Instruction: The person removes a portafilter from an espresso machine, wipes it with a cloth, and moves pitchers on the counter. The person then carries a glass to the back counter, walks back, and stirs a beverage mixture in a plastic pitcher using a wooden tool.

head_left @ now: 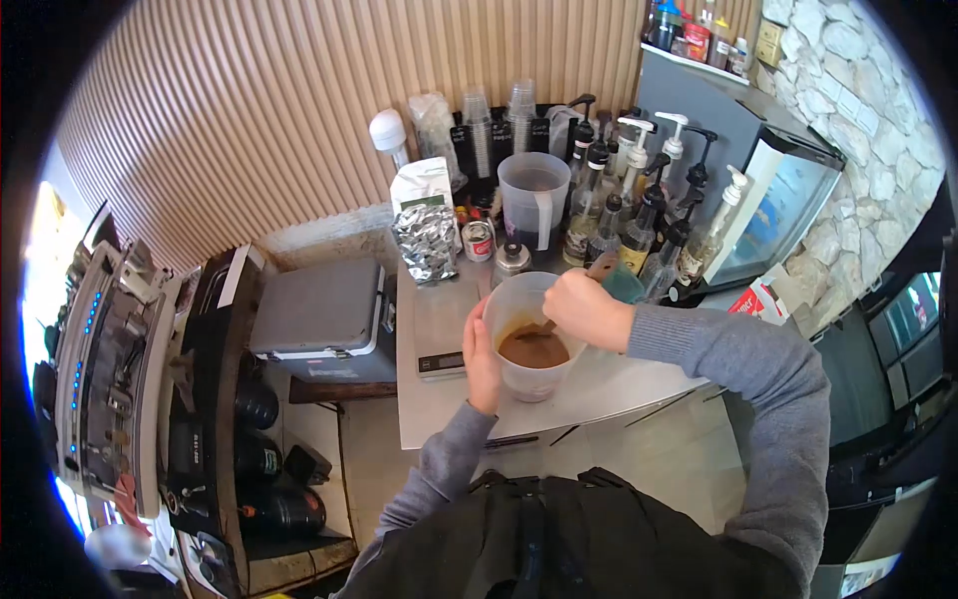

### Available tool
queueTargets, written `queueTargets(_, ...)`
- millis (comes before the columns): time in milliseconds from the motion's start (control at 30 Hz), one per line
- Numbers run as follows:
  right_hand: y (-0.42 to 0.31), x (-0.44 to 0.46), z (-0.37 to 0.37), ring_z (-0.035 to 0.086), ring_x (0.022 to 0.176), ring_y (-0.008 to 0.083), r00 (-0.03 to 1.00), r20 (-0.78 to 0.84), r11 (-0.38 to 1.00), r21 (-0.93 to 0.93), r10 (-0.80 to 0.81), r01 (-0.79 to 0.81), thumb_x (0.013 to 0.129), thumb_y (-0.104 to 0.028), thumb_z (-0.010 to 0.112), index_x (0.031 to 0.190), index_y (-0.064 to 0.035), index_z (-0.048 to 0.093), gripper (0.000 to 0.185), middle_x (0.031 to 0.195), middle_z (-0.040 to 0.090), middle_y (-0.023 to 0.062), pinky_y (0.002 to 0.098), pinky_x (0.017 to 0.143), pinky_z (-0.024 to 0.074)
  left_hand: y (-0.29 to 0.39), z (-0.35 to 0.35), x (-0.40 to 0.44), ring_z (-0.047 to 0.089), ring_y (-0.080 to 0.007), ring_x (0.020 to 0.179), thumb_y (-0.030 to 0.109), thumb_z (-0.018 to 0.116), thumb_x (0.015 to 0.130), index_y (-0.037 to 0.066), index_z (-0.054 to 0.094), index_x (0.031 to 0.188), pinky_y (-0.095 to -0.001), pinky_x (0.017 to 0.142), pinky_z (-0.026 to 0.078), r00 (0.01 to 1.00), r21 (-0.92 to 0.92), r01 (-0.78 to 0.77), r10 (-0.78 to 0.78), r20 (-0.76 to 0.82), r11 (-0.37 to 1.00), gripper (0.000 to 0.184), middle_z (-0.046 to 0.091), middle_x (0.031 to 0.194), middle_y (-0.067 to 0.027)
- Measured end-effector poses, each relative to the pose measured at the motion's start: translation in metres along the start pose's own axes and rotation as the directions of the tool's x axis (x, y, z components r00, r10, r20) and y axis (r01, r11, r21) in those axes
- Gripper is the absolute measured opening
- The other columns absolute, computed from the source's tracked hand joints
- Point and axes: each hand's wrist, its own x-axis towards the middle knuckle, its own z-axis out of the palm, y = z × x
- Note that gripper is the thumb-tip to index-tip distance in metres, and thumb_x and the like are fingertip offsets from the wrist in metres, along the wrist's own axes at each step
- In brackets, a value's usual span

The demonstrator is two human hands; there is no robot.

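A translucent plastic pitcher point(511, 373) with brown liquid point(534, 347) inside stands near the counter's front edge. My left hand point(481, 361) is wrapped against its left side, steadying it. Above the pitcher's right rim, my right hand point(579, 304) is closed around a brown wooden stirring utensil point(602, 265). Its broad upper end sticks out above my fist, and its lower end reaches into the liquid, so its full shape is hidden. A digital scale point(441, 362) lies just left of the pitcher.
Behind stand a larger measuring jug point(534, 185), a foil bag point(425, 235), a can point(478, 242) and several pump-topped syrup bottles point(639, 235). A grey cooler box point(319, 309) sits left of the counter point(429, 419). A small glass-door fridge point(768, 210) stands at right.
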Motion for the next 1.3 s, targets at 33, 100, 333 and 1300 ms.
queueTargets(33, 0.001, -0.003, -0.001, 0.062, 0.057, 0.0191, 0.999, -0.029, 0.999, 0.001, -0.039, 0.039, 0.066, -0.017, 0.062, 0.059, -0.0110, 0.066, 0.011, 0.059, 0.063, 0.0041, 0.0332, 0.046, 0.0406, 0.000, 0.002, -0.007, 0.045, -0.0175, 0.117, 0.033, 0.032, 0.101, 0.000, 0.045, 0.128, -0.0315, 0.101, 0.035, 1.000, 0.001, -0.003, 0.003, -0.012, 1.000, 0.044, 0.049, 0.127, -0.0092)
queueTargets(100, 0.002, -0.008, -0.006, 0.062, 0.057, 0.0189, 0.994, -0.062, 0.996, -0.002, -0.085, 0.085, 0.066, -0.017, 0.061, 0.059, -0.0112, 0.066, 0.011, 0.059, 0.063, 0.0040, 0.0319, 0.047, 0.0405, 0.001, 0.004, -0.017, 0.041, -0.0205, 0.121, 0.028, 0.032, 0.101, 0.000, 0.044, 0.129, -0.0329, 0.102, 0.033, 0.986, 0.291, -0.093, 0.130, -0.109, 0.952, 0.041, 0.044, 0.131, -0.0109)
queueTargets(333, -0.011, -0.010, -0.021, 0.062, 0.057, 0.0178, 0.976, -0.096, 0.980, -0.029, -0.197, 0.195, 0.066, -0.020, 0.061, 0.058, -0.0128, 0.067, 0.012, 0.058, 0.062, 0.0027, 0.0318, 0.048, 0.0393, 0.064, 0.006, -0.006, 0.032, -0.0329, 0.129, 0.025, 0.046, 0.093, 0.003, 0.040, 0.132, -0.0399, 0.106, 0.026, 0.920, 0.753, -0.367, 0.334, 0.206, 0.547, 0.045, 0.036, 0.136, -0.0175)
queueTargets(1300, 0.053, -0.034, -0.025, 0.062, 0.060, 0.0160, 0.927, -0.317, 0.976, -0.142, -0.201, 0.163, 0.068, -0.017, 0.059, 0.064, -0.0107, 0.061, 0.008, 0.061, 0.059, 0.0001, 0.0283, 0.053, 0.0428, 0.073, 0.019, 0.023, 0.032, -0.0409, 0.128, 0.056, 0.081, 0.048, 0.002, 0.025, 0.134, -0.0475, 0.105, 0.026, 0.719, 0.689, -0.660, -0.016, 0.695, 0.300, 0.116, 0.035, 0.133, -0.0218)
